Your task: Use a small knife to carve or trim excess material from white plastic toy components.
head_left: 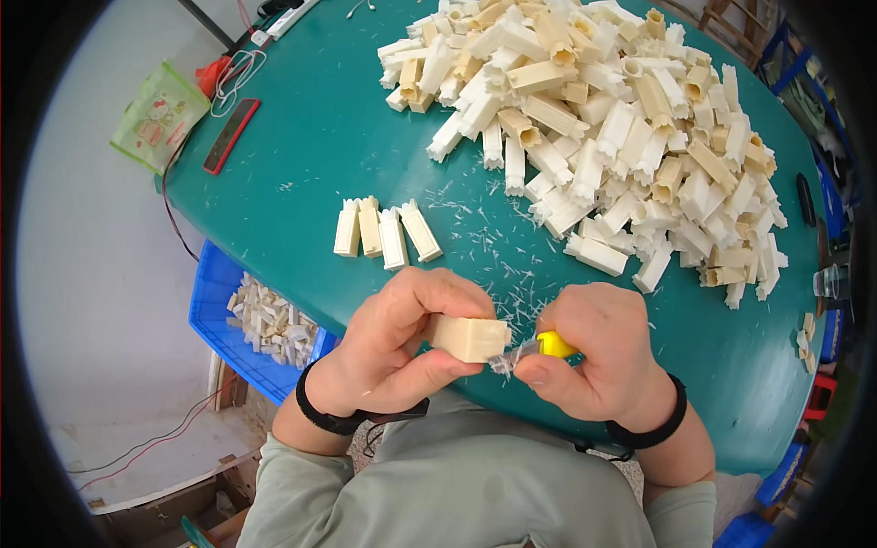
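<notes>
Near the table's front edge, my left hand (pixel 402 342) grips a cream, box-shaped plastic piece (pixel 469 339) between thumb and fingers, its end turned to the right. My right hand (pixel 598 356) is closed around a yellow-handled utility knife (pixel 555 344). The knife's blade (pixel 513 356) points left, at the lower right corner of the piece; whether it touches cannot be made out. Just beyond my left hand, several similar pieces (pixel 393 239) lie side by side. Thin white shavings (pixel 521 290) are scattered on the table in front of my hands.
A large heap of white and cream plastic pieces (pixel 603 137) covers the far right of the green table (pixel 301 146). Beside the left edge, a blue bin (pixel 210 306) holds small pieces. A red-rimmed dark bar (pixel 232 136), a green bag (pixel 163 117) and cables lie at the far left.
</notes>
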`<state>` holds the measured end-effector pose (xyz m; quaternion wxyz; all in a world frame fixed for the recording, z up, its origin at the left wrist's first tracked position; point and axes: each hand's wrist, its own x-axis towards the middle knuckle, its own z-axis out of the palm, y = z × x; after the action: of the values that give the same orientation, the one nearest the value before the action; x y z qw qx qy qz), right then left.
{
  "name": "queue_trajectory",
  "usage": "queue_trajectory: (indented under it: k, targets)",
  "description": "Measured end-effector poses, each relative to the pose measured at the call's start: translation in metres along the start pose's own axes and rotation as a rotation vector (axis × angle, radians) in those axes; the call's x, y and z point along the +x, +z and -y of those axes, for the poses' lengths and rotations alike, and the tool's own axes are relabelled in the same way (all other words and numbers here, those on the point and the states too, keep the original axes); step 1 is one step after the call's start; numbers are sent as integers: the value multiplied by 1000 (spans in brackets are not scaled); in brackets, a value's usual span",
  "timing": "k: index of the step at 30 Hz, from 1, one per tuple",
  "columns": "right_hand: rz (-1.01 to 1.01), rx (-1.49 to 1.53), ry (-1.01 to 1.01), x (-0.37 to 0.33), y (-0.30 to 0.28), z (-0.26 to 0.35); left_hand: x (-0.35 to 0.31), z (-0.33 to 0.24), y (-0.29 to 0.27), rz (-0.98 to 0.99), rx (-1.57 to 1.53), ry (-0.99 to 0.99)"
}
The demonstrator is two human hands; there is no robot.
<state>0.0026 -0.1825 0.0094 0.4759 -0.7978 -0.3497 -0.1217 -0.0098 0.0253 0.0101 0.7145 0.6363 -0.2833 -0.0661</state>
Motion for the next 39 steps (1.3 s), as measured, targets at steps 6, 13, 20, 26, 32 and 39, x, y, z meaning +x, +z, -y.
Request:
queue_trajectory:
  k: [6,13,20,26,32,39]
  targets:
    - [-26,-85,0,1,-3,-6,0,-4,4,24,-67,-105]
    - [-149,-1,282,1,-5,-3,-3,-6,8,42,-256,-80]
    - [-81,284,399,-4,-2,7,-2,-6,-7,151,-54,-38]
    - [-34,310,422,-7,5,14,-4,-2,0,-54,-32,41]
    - [-25,250,425,-6,8,16,-2,-2,2,-144,242,56]
    - [-112,316,493,-4,5,8,14,17,-15,-145,1069,-19]
